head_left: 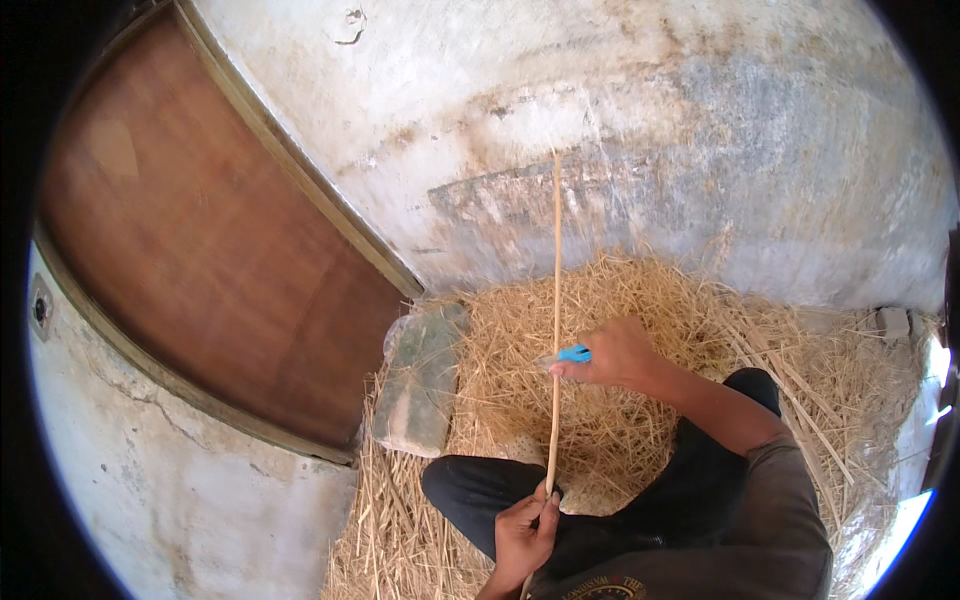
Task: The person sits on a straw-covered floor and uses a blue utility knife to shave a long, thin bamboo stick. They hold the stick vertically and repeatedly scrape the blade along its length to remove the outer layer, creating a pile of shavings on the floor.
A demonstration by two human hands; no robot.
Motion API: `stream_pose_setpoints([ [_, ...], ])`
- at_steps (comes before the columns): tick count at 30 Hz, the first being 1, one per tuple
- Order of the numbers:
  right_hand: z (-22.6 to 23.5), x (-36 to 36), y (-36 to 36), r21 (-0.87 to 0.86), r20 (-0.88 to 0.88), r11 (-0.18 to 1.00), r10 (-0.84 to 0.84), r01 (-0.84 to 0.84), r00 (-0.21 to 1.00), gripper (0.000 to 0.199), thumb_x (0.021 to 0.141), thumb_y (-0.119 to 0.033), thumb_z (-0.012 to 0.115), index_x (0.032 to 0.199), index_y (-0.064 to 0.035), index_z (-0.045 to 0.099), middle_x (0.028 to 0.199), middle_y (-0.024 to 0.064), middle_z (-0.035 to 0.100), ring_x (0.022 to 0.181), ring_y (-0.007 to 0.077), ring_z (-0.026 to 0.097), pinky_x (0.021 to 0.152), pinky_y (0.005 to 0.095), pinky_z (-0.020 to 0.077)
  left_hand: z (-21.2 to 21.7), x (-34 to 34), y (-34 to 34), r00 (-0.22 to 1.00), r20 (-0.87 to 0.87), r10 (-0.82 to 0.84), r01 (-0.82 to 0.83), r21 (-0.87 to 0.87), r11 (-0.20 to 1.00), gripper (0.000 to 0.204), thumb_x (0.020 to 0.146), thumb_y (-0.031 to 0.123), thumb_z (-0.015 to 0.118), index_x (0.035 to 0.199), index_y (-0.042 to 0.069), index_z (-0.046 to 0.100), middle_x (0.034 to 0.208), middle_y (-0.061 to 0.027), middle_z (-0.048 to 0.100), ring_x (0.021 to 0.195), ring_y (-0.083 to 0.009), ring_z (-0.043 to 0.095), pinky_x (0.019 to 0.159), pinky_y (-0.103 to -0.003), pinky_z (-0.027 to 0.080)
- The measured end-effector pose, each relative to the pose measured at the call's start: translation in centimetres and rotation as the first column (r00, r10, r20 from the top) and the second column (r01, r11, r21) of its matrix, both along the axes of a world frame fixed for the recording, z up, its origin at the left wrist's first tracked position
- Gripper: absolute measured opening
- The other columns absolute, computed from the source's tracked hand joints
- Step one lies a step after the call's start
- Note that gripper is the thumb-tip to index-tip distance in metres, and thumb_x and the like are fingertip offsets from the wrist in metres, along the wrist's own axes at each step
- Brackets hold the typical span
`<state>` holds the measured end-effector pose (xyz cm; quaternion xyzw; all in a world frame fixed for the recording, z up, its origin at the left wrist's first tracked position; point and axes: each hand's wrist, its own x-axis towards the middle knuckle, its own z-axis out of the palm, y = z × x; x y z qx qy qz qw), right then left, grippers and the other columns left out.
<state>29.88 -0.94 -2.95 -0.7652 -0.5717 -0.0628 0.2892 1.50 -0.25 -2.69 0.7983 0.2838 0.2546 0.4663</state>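
Note:
A long thin pale cane stalk (556,300) stands nearly upright in front of me, its tip reaching up against the wall. My left hand (524,535) grips its lower end above my knee. My right hand (612,354) holds a small blue-handled knife (570,354) with its blade pressed against the stalk at mid-height. I sit on a heap of dry straw (640,320), with my dark trousers (480,488) visible below.
A grey stone slab (418,382) lies at the left of the straw. A brown wooden door (200,240) in a frame stands at the left. A stained plaster wall (650,130) rises behind. Loose cane strips (800,400) lie at the right.

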Motion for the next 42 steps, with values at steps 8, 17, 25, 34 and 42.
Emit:
stream_pose_setpoints([
  [8,-0.7,3.0,1.7,-0.159,-0.012,0.971,-0.185,0.181,0.983,0.082,0.074,-0.084,0.042,0.052,-0.0068,0.06,0.043,0.0083,0.051,0.038,0.0265,0.053,0.038,0.039,0.0386,-0.8,-0.5,0.4,0.996,-0.064,-0.058,0.06,0.038,0.997,0.016,0.089,0.004,0.061,0.097,-0.009,0.064,0.061,-0.0109,0.053,0.057,-0.0055,0.045,0.052,-0.024,0.041],
  [17,-2.2,2.5,1.7,-0.153,-0.053,0.987,-0.055,0.046,0.997,0.081,0.075,-0.084,0.04,0.052,-0.0093,0.059,0.041,0.0048,0.042,0.036,0.0207,0.046,0.035,0.0366,0.0333,-0.5,0.3,0.5,0.996,-0.067,-0.054,0.063,0.142,0.988,0.013,0.089,0.002,0.059,0.095,-0.007,0.066,0.059,-0.0086,0.046,0.054,-0.0065,0.041,0.05,-0.024,0.039],
  [25,-2.7,-1.7,-0.6,-0.06,-0.01,0.99,0.13,-0.13,0.991,0.076,0.077,-0.08,0.046,0.052,-0.0091,0.058,0.042,0.0063,0.046,0.037,0.0227,0.05,0.037,0.0375,0.0385,-1.1,0.0,0.6,0.996,-0.09,-0.001,0.024,0.246,0.969,0.017,0.086,0.001,0.061,0.1,-0.006,0.066,0.062,-0.014,0.055,0.052,-0.0153,0.054,0.051,-0.029,0.044],
  [34,-1.9,-2.7,-2.0,-0.115,0.021,0.975,0.194,-0.19,0.981,0.073,0.075,-0.081,0.046,0.056,-0.0123,0.063,0.045,0.0073,0.052,0.038,0.0236,0.052,0.039,0.0367,0.0411,-1.0,-0.6,0.9,0.989,-0.14,-0.039,0.085,0.335,0.938,0.022,0.086,0.001,0.061,0.105,-0.009,0.065,0.062,-0.0168,0.056,0.051,-0.0188,0.057,0.051,-0.029,0.046],
  [42,-1.4,0.4,0.5,-0.182,0.082,0.983,-0.016,0.03,0.997,0.075,0.072,-0.083,0.046,0.054,-0.0123,0.06,0.041,0.0063,0.047,0.037,0.0239,0.05,0.038,0.0377,0.0389,-1.2,-1.5,0.9,0.992,-0.105,-0.07,0.1,0.324,0.941,0.032,0.084,0.0,0.062,0.116,-0.005,0.061,0.064,-0.0152,0.054,0.05,-0.0231,0.056,0.049,-0.032,0.046],
])
